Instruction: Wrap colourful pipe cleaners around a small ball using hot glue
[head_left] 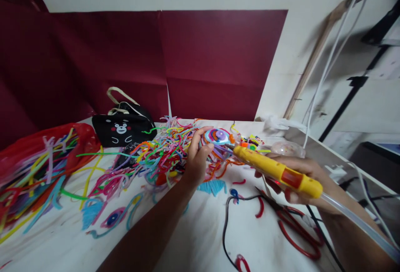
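Note:
My left hand (199, 155) pinches the left edge of an eye-shaped craft piece (220, 136), made of coiled pipe cleaners in white, blue, orange and purple. In my right hand (296, 180) is a yellow hot glue gun (275, 170), with a clear glue stick (353, 218) sticking out of its back. The gun's dark nozzle is close to the lower edge of the eye piece; whether it touches I cannot tell. Below my left hand lies a blue fringed pipe-cleaner piece (212, 187). A second eye shape (113, 218) rests on the table at the left.
A tangled heap of pipe cleaners (165, 147) spreads behind my left hand. Red-handled scissors (296, 226) lie under my right forearm, near a dark cord (225, 230). A red bag of pipe cleaners (84, 143) and a black bear-face bag (121, 128) stand left. A clear plastic container (287, 149) sits right.

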A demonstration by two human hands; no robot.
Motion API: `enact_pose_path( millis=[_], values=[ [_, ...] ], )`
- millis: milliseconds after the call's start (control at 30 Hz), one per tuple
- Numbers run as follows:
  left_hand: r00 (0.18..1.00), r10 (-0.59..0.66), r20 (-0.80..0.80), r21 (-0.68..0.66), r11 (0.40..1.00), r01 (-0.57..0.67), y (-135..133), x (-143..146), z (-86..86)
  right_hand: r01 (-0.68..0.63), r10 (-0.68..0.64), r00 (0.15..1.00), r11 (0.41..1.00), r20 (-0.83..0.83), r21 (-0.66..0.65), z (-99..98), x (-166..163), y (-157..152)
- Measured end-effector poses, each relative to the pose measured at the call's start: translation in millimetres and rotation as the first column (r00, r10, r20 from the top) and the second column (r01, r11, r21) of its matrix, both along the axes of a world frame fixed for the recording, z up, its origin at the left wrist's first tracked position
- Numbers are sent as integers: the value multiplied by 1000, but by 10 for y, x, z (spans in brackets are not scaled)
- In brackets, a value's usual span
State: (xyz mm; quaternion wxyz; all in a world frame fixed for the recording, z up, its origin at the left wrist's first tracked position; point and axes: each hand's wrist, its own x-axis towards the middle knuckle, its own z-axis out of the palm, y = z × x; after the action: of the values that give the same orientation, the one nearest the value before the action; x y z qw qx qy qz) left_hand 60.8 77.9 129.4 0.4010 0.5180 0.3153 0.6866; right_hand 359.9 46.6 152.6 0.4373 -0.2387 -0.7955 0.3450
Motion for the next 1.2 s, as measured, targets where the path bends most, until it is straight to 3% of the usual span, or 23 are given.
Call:
enact_pose_path(
  millis=[100,300,467,833,1200],
  values=[
    [999,-35,-11,-4,999,35,-43,11,40,55,-55,998,998,-1,16,45,-12,-47],
    [997,-68,-24,12,998,69,-89,8,77,25,-29,999,995,43,96,51,101,-61],
    [997,-65,-36,48,997,66,-92,0,84,32,-32,997,999,69,-2,-31,167,-59],
    [997,-58,-59,51,997,61,-124,10,107,4,-2,993,1000,119,-16,51,133,-107],
    [997,-41,-64,28,999,43,-160,35,163,41,-54,987,995,148,93,119,78,-151]
  ],
)
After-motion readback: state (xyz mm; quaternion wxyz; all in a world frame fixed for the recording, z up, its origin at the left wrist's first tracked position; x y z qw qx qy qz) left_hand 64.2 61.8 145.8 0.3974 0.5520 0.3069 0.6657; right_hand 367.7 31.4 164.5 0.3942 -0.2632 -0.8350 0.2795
